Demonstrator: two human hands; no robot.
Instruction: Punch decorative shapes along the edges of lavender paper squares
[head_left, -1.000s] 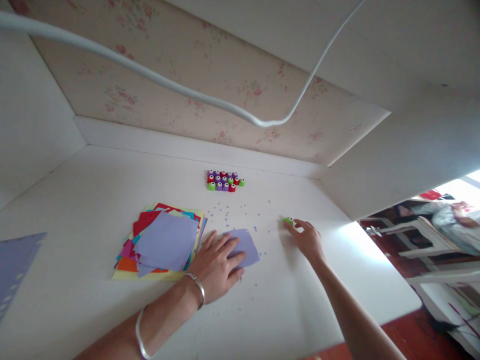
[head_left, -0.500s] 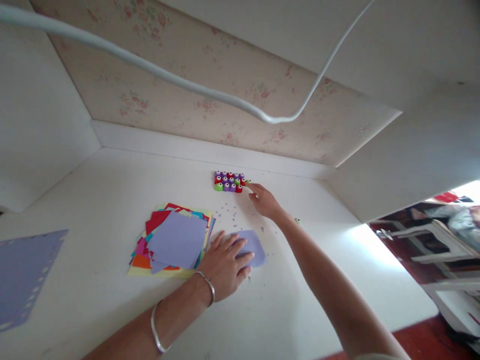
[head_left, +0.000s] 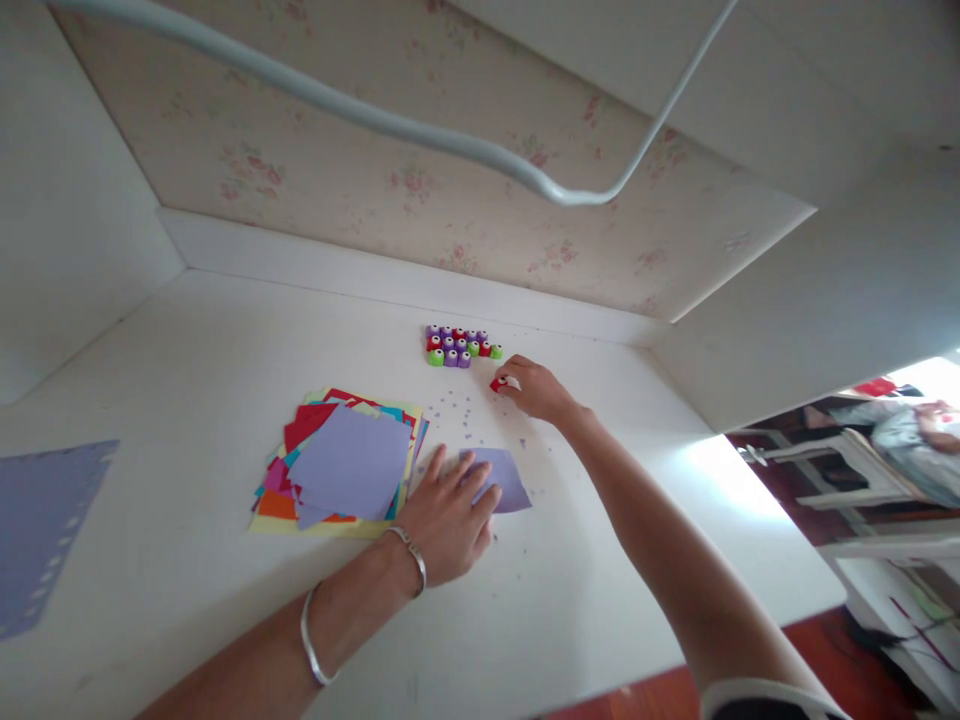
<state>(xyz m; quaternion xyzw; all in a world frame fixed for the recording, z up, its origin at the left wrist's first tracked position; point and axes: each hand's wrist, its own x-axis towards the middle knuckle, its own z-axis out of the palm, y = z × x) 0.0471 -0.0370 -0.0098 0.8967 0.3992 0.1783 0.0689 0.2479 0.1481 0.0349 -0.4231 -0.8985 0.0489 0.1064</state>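
Between the thumb and fingers of my right hand (head_left: 534, 388) is a small red craft punch (head_left: 498, 384), just above the white tabletop. Behind it several more craft punches (head_left: 450, 345) in purple, red and green stand in close rows. My left hand (head_left: 448, 515) lies flat with spread fingers, its tips on a small piece of purple paper (head_left: 507, 482). Tiny purple paper cutouts (head_left: 468, 422) are scattered between the paper and the punches. To the left of that hand sits a stack of coloured paper (head_left: 352, 465), a purple sheet on top.
A purple sheet with punched holes along its edge (head_left: 52, 530) lies at the far left of the white table (head_left: 187, 600). A white cable (head_left: 420, 130) hangs across the upper view. White panels border the table at the back and sides. Cluttered furniture (head_left: 862, 460) stands beyond the right edge.
My right hand has taken the red punch from the end of the front row and drawn it toward me. The left hand stays on the purple paper. The view has shifted slightly.
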